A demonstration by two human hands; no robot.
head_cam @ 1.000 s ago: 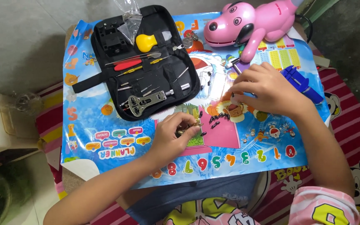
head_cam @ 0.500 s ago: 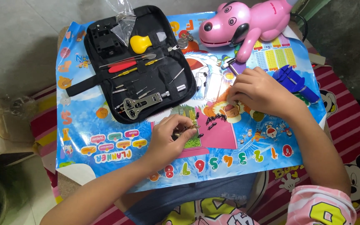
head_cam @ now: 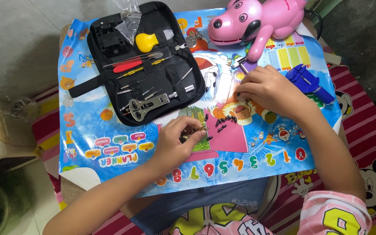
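- Black small parts (head_cam: 222, 123) — pins or screws, too small to tell which — lay scattered on the pink patch of the colourful printed poster (head_cam: 109, 148) that covered the worktop, between the two hands.
- Compared with the picture a second before, the right hand (head_cam: 264, 89) had moved up and away from the scattered bits; it now rested palm down nearer the pink toy dog (head_cam: 257, 19), just beside the blue tool (head_cam: 307, 80).
- Its fingers (head_cam: 244, 89) were curled down onto the poster, and whether they pinched anything could not be told, since the tips were hidden under the hand.
- The left hand (head_cam: 175, 141) had stayed at much the same spot, at the near edge of the black parts.
- Its fingers (head_cam: 188, 126) were closed on a small brassy metal piece (head_cam: 194, 134), held just above the poster.
- My reading — only a judgement — was that the left hand was holding the piece steady while the right went searching for another small part farther up the worktop.
- The open black tool case (head_cam: 149, 61) lay apart from both hands at the far left, with its yellow-handled tool (head_cam: 146, 41), red-handled screwdriver (head_cam: 127, 66) and metal wrench (head_cam: 146, 105) all sitting in place.
- The view as a whole had shifted a little with the head, so part of the apparent movement was the camera's.
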